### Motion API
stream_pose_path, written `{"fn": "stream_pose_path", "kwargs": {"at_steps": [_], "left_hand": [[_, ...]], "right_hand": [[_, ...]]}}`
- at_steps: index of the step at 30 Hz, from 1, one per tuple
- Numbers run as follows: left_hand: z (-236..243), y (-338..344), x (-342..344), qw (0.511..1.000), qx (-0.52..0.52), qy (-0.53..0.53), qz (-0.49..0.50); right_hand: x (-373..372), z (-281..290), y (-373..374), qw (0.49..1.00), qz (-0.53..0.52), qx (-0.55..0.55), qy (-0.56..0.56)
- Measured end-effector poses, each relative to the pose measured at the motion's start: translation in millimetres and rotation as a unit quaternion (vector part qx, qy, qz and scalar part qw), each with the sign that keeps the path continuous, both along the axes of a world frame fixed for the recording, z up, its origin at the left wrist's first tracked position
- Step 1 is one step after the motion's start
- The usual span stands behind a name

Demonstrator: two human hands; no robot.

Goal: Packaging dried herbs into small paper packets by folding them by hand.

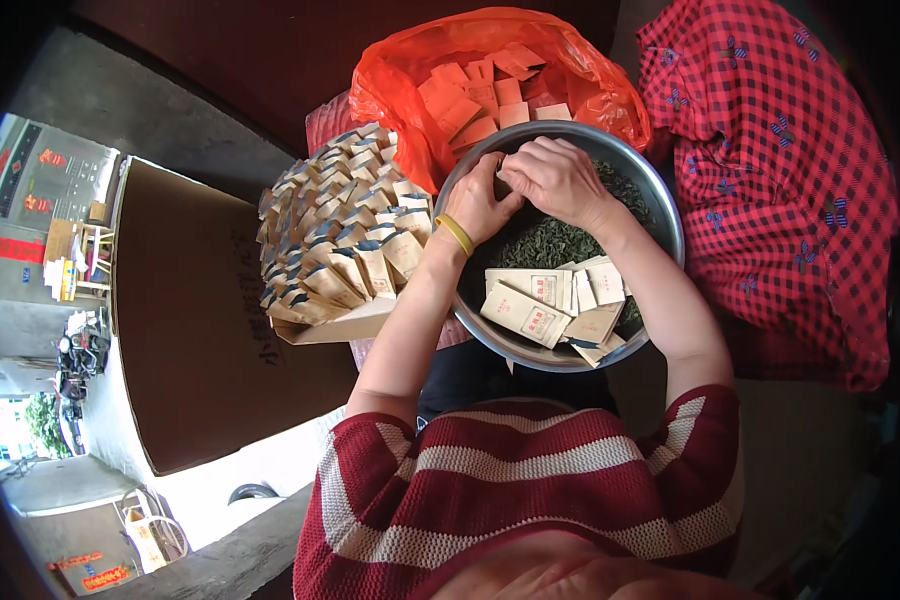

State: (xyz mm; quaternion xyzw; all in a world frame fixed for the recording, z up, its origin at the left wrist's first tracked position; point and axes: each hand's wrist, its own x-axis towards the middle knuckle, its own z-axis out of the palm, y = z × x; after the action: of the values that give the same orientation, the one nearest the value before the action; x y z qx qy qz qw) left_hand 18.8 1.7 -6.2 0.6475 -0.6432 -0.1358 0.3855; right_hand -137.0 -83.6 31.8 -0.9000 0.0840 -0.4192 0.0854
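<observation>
A wide metal basin [678,235] holds dark green dried leaves [558,245], which look like tea. Several tan paper packets [528,314] lie on the leaves at the near side. Over the basin's far left part, my left hand [478,200], with a yellow band at the wrist, is closed with its fingertips pinched. My right hand [558,180] meets it there, its fingers curled and its fingertips against the left ones. A small pale edge shows between the fingertips; the rest of what they hold is hidden behind the hands.
Left of the basin, a shallow carton [345,327] is crowded with upright packets [340,225]. An orange-red plastic bag [390,85] with more packets stands behind the basin. A large cardboard box [205,320] rises at left. Red checked cloth [770,190] hangs at right.
</observation>
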Motion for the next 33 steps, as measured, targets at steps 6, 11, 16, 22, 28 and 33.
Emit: {"fn": "stream_pose_path", "kwargs": {"at_steps": [6,11,16,22,28,33], "left_hand": [[10.4,3.7,-4.1,0.997,0.067,0.032,0.014],[4.8,4.4,-2.9,0.999,0.038,0.013,0.008],[-4.4,1.3,1.1,1.0,0.025,-0.011,-0.004],[-10.8,-0.4,2.5,0.999,0.037,-0.025,-0.01],[1.4,4.9,-1.5,0.998,0.049,-0.024,0.001],[-1.9,1.2,0.3,1.0,0.006,-0.014,0.006]], "right_hand": [[-12.6,16.7,-8.2,0.994,-0.064,-0.019,-0.082],[-9.6,13.2,-4.0,0.993,-0.077,-0.027,-0.086],[3.4,-10.6,0.4,0.999,-0.041,-0.002,0.02],[5.5,-12.4,2.9,0.998,-0.046,-0.014,0.045],[-11.8,5.9,-11.7,0.994,-0.094,0.036,-0.039],[-25.1,4.5,-33.7,0.979,-0.174,0.104,-0.013]]}}
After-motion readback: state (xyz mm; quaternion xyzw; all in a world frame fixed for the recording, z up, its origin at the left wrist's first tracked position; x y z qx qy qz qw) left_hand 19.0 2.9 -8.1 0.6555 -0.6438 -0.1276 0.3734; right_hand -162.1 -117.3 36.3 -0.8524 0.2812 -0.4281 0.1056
